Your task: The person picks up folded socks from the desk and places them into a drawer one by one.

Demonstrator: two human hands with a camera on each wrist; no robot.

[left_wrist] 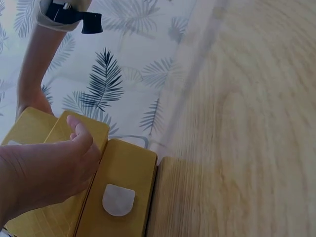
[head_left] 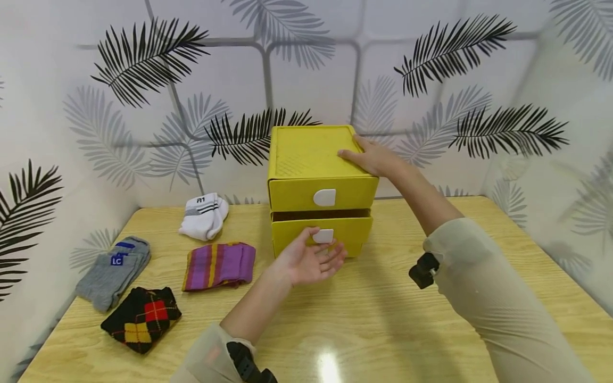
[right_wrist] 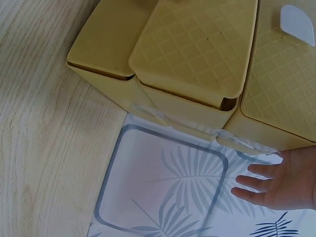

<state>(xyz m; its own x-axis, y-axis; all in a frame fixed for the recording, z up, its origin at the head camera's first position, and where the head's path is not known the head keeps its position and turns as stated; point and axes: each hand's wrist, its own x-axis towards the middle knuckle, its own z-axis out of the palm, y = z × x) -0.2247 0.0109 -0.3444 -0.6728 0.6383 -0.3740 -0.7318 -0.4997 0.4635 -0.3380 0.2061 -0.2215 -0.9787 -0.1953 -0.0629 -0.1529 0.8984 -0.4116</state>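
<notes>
A yellow drawer box (head_left: 311, 151) stands at the table's back, its middle drawer (head_left: 287, 227) partly out. At that drawer's front is my left hand (head_left: 306, 260), palm up, thumb beside the white handle (head_left: 323, 236) and fingers loosely bent just below it. In the left wrist view, the left hand (left_wrist: 54, 168) overlaps the middle drawer, above the bottom drawer (left_wrist: 128, 168) with its own white handle (left_wrist: 118, 200). My right hand (head_left: 375, 157) rests on the box's right top edge, thumb on the top. Straight fingers of the right hand (right_wrist: 286, 182) show along the box's side in the right wrist view.
Left of the box lie folded white socks (head_left: 205, 217), purple and yellow striped socks (head_left: 220, 266), grey socks (head_left: 115, 271) and black argyle socks (head_left: 142, 318). A leaf-patterned wall covering (head_left: 316, 80) rises right behind the wooden table (head_left: 373, 330).
</notes>
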